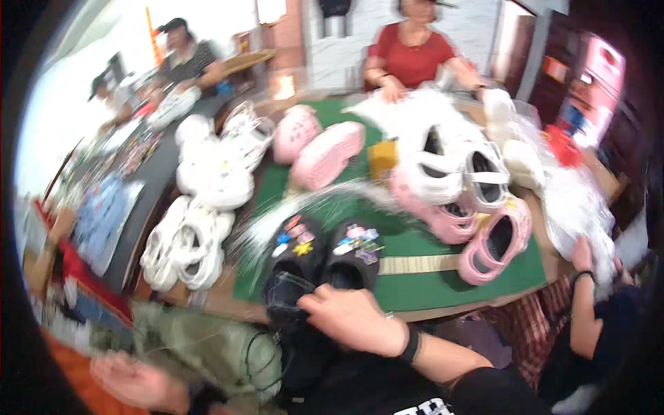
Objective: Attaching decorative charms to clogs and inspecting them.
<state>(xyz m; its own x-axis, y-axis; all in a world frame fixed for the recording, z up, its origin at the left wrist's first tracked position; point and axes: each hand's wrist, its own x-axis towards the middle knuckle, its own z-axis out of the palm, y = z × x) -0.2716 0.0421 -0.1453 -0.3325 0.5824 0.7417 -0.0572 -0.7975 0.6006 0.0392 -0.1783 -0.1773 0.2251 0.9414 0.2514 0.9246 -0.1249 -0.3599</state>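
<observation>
A pair of black clogs, the left clog and the right clog, lies side by side at the table's near edge, with colourful charms on the toes. Around them spreads a blurred clear plastic bag, its sheen arching over the green mat. My right hand, a black band at its wrist, is at the heel of the left clog with its fingertips pinched on what looks like the bag's edge. At the lower left, away from the table, my left hand is smeared by motion; its grip does not show clearly.
White clogs stand at left on the table. Pink clogs and stacked white and pink clogs lie beyond and right. A green mat covers the middle. People work across and beside me; one person's hand holds plastic at right.
</observation>
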